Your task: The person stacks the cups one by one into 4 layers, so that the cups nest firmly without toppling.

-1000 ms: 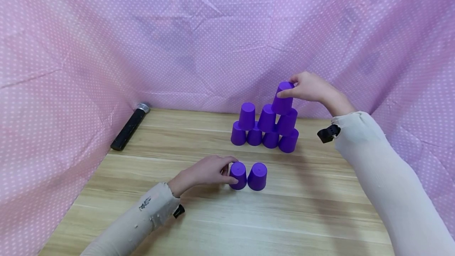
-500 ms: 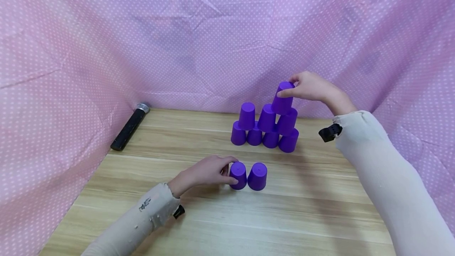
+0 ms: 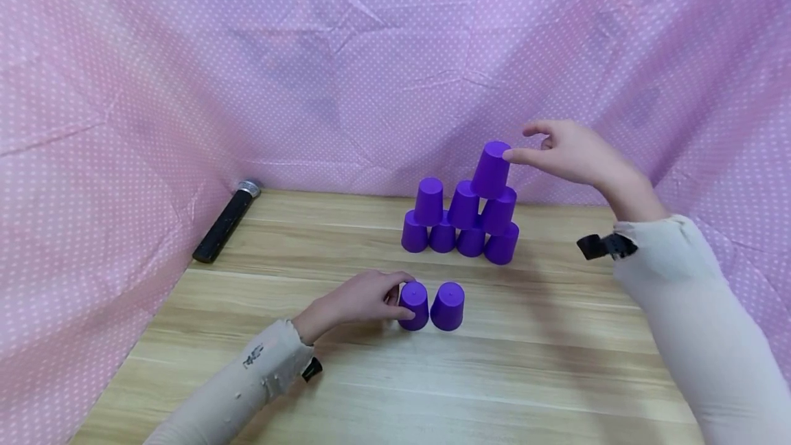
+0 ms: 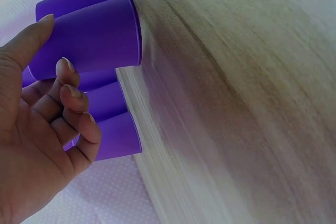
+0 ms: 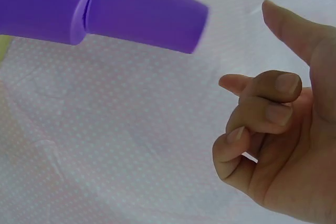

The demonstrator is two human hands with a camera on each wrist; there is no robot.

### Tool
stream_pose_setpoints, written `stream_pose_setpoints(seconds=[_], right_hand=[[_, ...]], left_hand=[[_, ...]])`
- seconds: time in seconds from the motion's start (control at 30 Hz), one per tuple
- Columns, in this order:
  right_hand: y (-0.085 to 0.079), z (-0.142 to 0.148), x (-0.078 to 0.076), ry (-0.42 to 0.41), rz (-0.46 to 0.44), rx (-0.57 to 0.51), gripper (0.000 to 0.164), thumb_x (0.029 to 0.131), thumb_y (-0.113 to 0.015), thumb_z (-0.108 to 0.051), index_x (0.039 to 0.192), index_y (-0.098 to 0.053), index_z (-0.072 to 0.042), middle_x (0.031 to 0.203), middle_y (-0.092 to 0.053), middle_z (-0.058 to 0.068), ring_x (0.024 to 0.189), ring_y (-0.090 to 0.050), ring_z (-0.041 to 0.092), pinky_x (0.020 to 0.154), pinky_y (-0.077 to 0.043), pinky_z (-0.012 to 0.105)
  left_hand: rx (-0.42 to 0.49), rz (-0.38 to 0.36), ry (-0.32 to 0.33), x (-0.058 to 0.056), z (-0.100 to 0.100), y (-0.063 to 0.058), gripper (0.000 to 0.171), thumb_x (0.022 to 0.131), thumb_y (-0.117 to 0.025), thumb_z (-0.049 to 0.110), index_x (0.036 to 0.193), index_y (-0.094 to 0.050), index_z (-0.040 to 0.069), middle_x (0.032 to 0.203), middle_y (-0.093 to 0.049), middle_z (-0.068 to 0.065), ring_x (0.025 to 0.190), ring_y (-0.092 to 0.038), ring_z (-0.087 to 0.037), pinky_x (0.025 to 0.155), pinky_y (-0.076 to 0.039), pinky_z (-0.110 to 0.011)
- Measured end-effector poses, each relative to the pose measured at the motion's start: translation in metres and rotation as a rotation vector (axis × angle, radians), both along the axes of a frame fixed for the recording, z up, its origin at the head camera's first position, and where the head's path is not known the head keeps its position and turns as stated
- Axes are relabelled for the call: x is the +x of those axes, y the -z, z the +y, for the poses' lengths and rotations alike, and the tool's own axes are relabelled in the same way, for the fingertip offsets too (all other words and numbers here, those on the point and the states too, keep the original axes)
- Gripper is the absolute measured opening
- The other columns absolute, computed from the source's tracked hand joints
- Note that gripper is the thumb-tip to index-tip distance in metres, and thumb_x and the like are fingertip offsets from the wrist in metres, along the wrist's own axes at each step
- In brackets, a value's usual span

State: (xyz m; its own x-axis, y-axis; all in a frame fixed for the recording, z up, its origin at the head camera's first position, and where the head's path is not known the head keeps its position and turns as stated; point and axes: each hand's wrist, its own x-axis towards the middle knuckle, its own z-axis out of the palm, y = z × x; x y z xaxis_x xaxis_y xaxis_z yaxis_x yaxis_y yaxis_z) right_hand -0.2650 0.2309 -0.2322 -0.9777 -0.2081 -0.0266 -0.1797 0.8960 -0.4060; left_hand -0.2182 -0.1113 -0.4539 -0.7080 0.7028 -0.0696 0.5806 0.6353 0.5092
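Purple cups stand upside down on the table. In the head view, my left hand point(image 3: 364, 297) pinches the left one of two front cups point(image 3: 414, 302) between thumb and fingers; its partner cup point(image 3: 448, 307) stands close by on the right. The left wrist view shows the pinched cup point(image 4: 100, 38) with its rim down at the tabletop. Behind them rises a stack: a bottom row point(image 3: 442, 235) of several cups, three cups above it, and one top cup point(image 3: 491, 172) on the right pair. My right hand point(image 3: 571, 151) hangs beside that top cup, apart from it in the right wrist view.
A black microphone point(image 3: 225, 222) with a silver head lies at the table's back left. Pink dotted cloth point(image 3: 346, 88) hangs behind and along the sides of the wooden table point(image 3: 296, 232). The stack stands near the back edge.
My right hand has let go of the top cup and drawn back to the right, its fingers spreading. That cup stays on the stack. My left hand has not visibly moved.
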Motion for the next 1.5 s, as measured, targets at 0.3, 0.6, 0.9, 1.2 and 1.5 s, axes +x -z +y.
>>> stream_pose_setpoints(seconds=[0.3,0.6,0.9,1.2,1.5], right_hand=[[0.033,-0.009,0.055,-0.085,0.116,0.027,0.065,0.092,-0.062,-0.06,0.139,-0.057,-0.015,0.072,-0.056,0.002,0.058,-0.047,0.016,0.052,-0.039,0.032],[0.128,-0.045,0.065,-0.314,0.118,0.052,0.04,0.089,-0.073,-0.041,0.119,-0.069,-0.015,0.066,-0.053,-0.008,0.056,-0.047,0.007,0.052,-0.038,0.027],[0.17,-0.06,0.075,-0.342,-0.023,0.054,0.066,0.085,-0.072,-0.055,0.134,-0.061,-0.012,0.062,-0.049,-0.011,0.053,-0.043,0.004,0.048,-0.035,0.025],[0.178,-0.067,0.072,-0.356,-0.064,0.032,0.067,0.081,-0.076,-0.056,0.131,-0.061,-0.014,0.067,-0.054,-0.011,0.059,-0.048,0.006,0.053,-0.04,0.026],[0.186,-0.072,0.073,-0.378,-0.015,0.053,0.057,0.077,-0.08,-0.053,0.119,-0.065,-0.017,0.082,-0.064,-0.013,0.067,-0.054,0.003,0.06,-0.043,0.025]], left_hand=[[0.047,-0.012,-0.035,-0.009,-0.01,-0.018,0.058,0.088,-0.07,0.056,0.136,-0.058,0.026,0.077,-0.059,0.013,0.069,-0.054,-0.004,0.062,-0.047,-0.024],[0.122,0.05,-0.109,-0.029,-0.02,-0.063,0.058,0.086,-0.072,0.055,0.135,-0.058,0.027,0.079,-0.059,0.008,0.069,-0.053,-0.009,0.061,-0.045,-0.028],[0.17,0.149,-0.115,-0.045,-0.02,-0.118,0.045,0.089,-0.072,0.049,0.127,-0.062,0.026,0.075,-0.056,0.005,0.067,-0.05,-0.013,0.059,-0.043,-0.031],[0.201,0.173,-0.098,-0.066,-0.008,-0.147,0.041,0.09,-0.072,0.047,0.121,-0.061,0.023,0.078,-0.057,0.001,0.07,-0.051,-0.015,0.062,-0.044,-0.032],[0.187,0.167,-0.072,-0.087,0.016,-0.162,0.036,0.09,-0.071,0.049,0.113,-0.061,0.023,0.076,-0.057,0.001,0.069,-0.051,-0.014,0.062,-0.043,-0.031]])
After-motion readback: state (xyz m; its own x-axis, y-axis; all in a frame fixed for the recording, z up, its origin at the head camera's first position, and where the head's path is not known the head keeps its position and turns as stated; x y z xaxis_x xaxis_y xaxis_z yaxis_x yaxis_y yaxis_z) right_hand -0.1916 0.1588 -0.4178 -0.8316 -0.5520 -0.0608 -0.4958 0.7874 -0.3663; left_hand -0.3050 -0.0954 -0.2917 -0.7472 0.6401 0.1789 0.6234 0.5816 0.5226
